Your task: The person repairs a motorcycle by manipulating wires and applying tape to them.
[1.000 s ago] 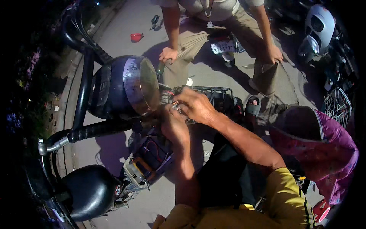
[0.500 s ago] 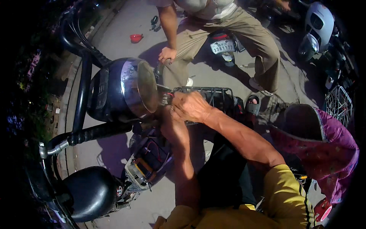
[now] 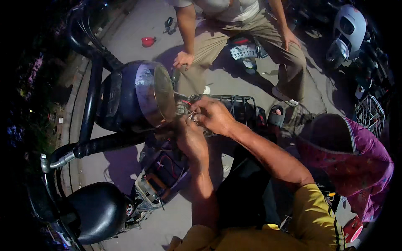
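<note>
My left hand (image 3: 190, 136) and my right hand (image 3: 213, 115) meet beside the rear of a black round motor-like wheel (image 3: 130, 98) with a chrome band. Both have their fingers pinched on a small shiny metal piece (image 3: 192, 117), too small to make out clearly. Just behind them are red wires (image 3: 185, 102) and a black wire basket (image 3: 234, 98). Below my left wrist lies an open scooter compartment (image 3: 165, 171) with wiring inside, beside a black padded seat (image 3: 98, 211).
Another person (image 3: 197, 67) stands opposite, legs wide, hands on thighs. A red bowl-like object (image 3: 148, 41) lies on the pavement. Parked scooters (image 3: 347, 29) and a white wire basket (image 3: 368, 113) are at right. A pink cover (image 3: 368, 171) lies near my right arm. A curb runs along the left.
My fingers shift slightly around the small piece, covering and then showing it again. The other person's right-side hand leaves the thigh, lifting out of view, and is back at it now.
</note>
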A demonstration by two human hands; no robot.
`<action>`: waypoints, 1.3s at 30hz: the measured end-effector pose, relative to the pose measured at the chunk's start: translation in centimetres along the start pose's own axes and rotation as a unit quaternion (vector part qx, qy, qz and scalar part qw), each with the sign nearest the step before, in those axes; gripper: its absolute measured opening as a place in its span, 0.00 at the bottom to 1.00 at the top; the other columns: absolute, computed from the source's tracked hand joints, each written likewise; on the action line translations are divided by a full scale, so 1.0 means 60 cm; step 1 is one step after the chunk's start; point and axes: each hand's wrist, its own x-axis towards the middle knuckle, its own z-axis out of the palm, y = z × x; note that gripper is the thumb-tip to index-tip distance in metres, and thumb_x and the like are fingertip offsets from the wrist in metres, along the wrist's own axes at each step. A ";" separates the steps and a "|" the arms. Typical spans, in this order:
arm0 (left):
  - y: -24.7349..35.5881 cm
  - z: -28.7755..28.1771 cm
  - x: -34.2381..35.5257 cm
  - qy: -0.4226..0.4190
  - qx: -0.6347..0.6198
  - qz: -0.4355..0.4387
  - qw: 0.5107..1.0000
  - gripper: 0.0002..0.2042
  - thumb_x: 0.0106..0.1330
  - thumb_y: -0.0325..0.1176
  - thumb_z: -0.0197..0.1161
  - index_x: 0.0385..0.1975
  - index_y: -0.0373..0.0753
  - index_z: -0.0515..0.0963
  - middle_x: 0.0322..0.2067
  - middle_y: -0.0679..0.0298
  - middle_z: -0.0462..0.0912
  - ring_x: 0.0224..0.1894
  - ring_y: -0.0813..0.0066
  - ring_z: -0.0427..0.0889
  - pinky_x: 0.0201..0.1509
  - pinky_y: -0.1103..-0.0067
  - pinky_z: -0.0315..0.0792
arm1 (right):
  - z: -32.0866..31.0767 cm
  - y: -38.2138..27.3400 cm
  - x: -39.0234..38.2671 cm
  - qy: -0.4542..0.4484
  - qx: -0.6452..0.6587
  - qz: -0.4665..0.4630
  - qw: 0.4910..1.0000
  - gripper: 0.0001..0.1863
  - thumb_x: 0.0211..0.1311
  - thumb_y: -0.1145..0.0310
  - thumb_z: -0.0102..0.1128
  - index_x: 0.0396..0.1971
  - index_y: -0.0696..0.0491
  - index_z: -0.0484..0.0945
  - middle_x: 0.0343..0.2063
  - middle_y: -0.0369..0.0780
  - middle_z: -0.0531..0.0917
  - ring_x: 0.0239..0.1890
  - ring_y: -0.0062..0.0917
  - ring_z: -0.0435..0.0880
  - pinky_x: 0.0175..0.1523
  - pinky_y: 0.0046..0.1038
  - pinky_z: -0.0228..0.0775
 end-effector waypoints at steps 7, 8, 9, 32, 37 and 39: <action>-0.013 0.009 0.002 0.025 0.016 0.048 0.998 0.11 0.85 0.35 0.54 0.56 0.38 0.79 0.33 0.51 0.91 0.36 0.57 0.94 0.43 0.63 0.84 | -0.014 0.000 0.008 0.015 -0.216 -0.268 0.939 0.15 0.55 0.66 0.74 0.41 0.52 0.80 0.39 0.40 0.76 0.46 0.38 0.87 0.46 0.39 0.85; -0.013 0.008 0.003 0.015 -0.013 0.039 0.999 0.11 0.85 0.34 0.54 0.56 0.38 0.79 0.34 0.51 0.91 0.37 0.57 0.94 0.43 0.63 0.84 | -0.015 0.001 0.011 0.007 -0.225 -0.271 0.936 0.15 0.56 0.66 0.74 0.41 0.52 0.80 0.39 0.39 0.76 0.46 0.37 0.87 0.46 0.39 0.85; -0.013 0.007 0.002 0.006 -0.024 0.028 0.999 0.10 0.85 0.34 0.54 0.56 0.38 0.79 0.36 0.50 0.92 0.38 0.57 0.94 0.44 0.63 0.84 | -0.016 0.001 0.014 0.000 -0.234 -0.275 0.933 0.15 0.57 0.65 0.73 0.41 0.53 0.79 0.39 0.39 0.76 0.46 0.37 0.87 0.45 0.39 0.85; 0.009 -0.003 0.004 0.003 0.012 0.011 1.000 0.09 0.82 0.34 0.59 0.53 0.38 0.78 0.35 0.47 0.90 0.40 0.42 0.92 0.44 0.57 0.83 | 0.001 0.012 0.004 0.019 -0.019 -0.066 0.997 0.08 0.67 0.77 0.70 0.44 0.55 0.88 0.40 0.41 0.84 0.40 0.38 0.88 0.47 0.39 0.80; 0.010 -0.006 0.000 0.018 0.001 0.036 0.999 0.09 0.81 0.33 0.59 0.54 0.39 0.78 0.38 0.45 0.90 0.43 0.42 0.92 0.44 0.58 0.83 | -0.005 0.013 0.008 0.010 -0.143 -0.186 0.972 0.11 0.64 0.72 0.71 0.45 0.51 0.84 0.41 0.41 0.79 0.39 0.43 0.86 0.44 0.44 0.82; 0.009 -0.007 0.001 0.010 0.002 0.035 0.999 0.09 0.81 0.32 0.60 0.54 0.39 0.79 0.40 0.45 0.90 0.45 0.42 0.92 0.44 0.59 0.84 | -0.006 0.016 0.009 0.007 -0.203 -0.225 0.953 0.10 0.65 0.68 0.71 0.43 0.49 0.82 0.41 0.39 0.77 0.39 0.39 0.87 0.40 0.42 0.82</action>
